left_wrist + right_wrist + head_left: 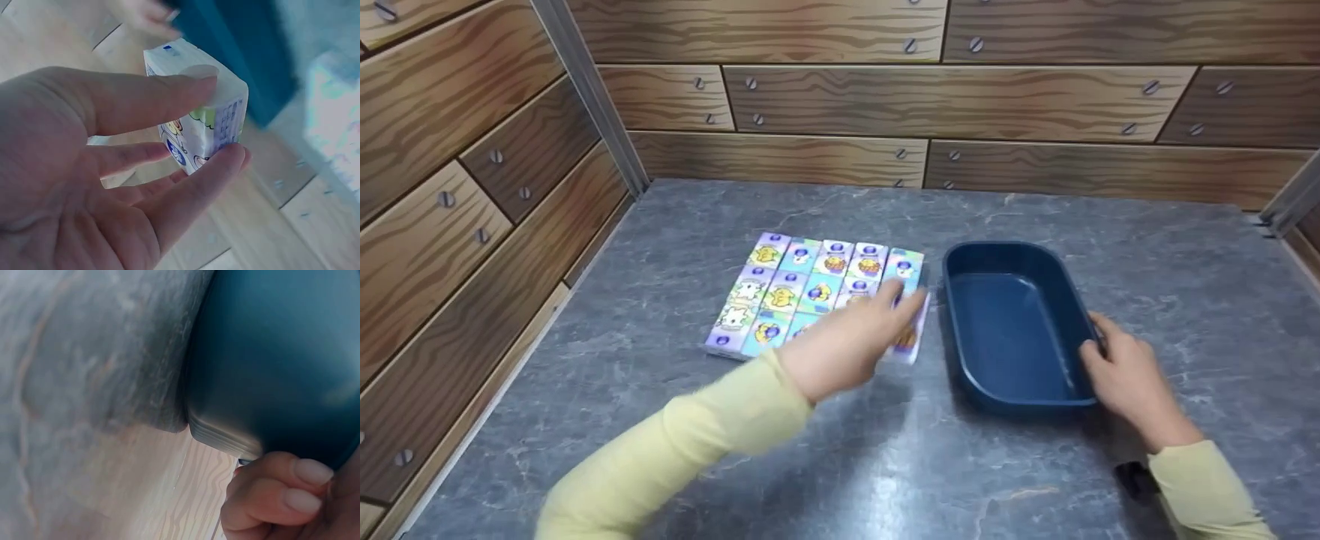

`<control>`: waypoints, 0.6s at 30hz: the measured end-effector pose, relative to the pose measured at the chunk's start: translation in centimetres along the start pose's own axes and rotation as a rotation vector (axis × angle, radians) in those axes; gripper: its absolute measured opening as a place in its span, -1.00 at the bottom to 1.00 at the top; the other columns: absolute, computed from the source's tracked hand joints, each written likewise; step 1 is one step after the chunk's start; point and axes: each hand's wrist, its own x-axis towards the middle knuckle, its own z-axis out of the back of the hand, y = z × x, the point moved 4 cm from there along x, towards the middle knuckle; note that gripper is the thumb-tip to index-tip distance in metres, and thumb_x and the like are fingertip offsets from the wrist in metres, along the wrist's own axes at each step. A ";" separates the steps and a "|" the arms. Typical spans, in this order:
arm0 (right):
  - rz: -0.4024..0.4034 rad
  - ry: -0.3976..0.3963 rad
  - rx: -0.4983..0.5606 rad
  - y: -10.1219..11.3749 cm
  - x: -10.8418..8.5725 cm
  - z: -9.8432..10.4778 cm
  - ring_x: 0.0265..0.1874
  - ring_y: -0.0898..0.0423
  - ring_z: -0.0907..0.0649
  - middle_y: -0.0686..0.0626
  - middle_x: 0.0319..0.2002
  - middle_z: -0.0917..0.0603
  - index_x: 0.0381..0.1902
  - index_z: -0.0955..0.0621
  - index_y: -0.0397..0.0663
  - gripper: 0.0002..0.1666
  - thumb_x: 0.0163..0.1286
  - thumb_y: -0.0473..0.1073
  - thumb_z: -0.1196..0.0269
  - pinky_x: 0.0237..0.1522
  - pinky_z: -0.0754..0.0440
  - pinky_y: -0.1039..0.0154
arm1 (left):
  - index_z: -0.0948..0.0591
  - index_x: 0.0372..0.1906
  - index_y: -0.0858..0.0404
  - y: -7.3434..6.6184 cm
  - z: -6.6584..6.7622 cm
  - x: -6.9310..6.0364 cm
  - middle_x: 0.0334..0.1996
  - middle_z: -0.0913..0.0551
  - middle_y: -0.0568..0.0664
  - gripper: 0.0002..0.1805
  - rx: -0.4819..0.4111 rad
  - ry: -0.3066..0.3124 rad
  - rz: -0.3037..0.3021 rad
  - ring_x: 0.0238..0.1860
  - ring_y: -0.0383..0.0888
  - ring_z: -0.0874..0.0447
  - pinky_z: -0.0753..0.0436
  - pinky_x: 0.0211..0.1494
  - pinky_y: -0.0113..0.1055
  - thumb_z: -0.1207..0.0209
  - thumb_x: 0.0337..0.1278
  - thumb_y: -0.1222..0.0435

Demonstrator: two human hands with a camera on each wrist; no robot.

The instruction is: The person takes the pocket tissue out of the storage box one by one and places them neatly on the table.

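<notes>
My left hand (840, 345) is over the right part of a flat block of small cartoon-printed packs (784, 296), laid edge to edge in rows. In the left wrist view its thumb and fingers pinch one white, printed pack of tissues (228, 84); in the head view the hand mostly hides this pack. To the right of the block stands a dark blue rectangular tub (1012, 330) with rounded corners, nothing inside it. My right hand (1132, 379) grips the tub's right rim, thumb on top. Its curled fingers (304, 500) show beside the tub's outer wall in the right wrist view.
Everything stands on a grey marbled tabletop (660, 450). Wood-patterned panels (825, 97) close off the back and the left side, with a grey metal post (600, 97) at the back left corner. A black band (1136, 480) is at the right wrist.
</notes>
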 end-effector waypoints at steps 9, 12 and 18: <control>-0.021 0.008 0.000 -0.3 0.0 0.0 -0.31 -0.22 -0.67 -0.52 -0.08 -0.56 0.36 -0.19 -0.47 -0.40 0.47 -0.20 0.15 -0.28 -0.61 -0.15 | -0.26 0.41 0.20 -0.6 -6.4 -3.1 0.15 -0.39 0.13 -0.06 0.048 0.262 0.012 -0.12 -0.08 -0.59 -0.64 -0.21 -0.39 -0.40 -0.20 0.48; -0.017 0.008 0.005 -0.3 0.0 -0.1 -0.29 -0.23 -0.67 -0.53 -0.08 -0.56 0.36 -0.19 -0.47 -0.40 0.46 -0.21 0.15 -0.27 -0.61 -0.16 | -0.26 0.40 0.23 -0.9 -7.6 -3.6 0.18 -0.38 0.15 -0.08 0.095 0.306 0.020 -0.01 -0.03 -0.55 -0.64 -0.11 -0.33 -0.41 -0.17 0.45; -0.014 0.004 0.012 -0.2 -0.1 0.0 -0.30 -0.23 -0.67 -0.53 -0.08 -0.56 0.35 -0.21 -0.47 -0.41 0.46 -0.22 0.14 -0.29 -0.62 -0.14 | -0.36 0.33 0.33 -1.6 -8.6 -4.5 0.08 -0.44 0.19 -0.33 0.256 0.268 0.000 -0.04 0.01 -0.53 -0.67 -0.29 -0.35 -0.28 0.06 0.39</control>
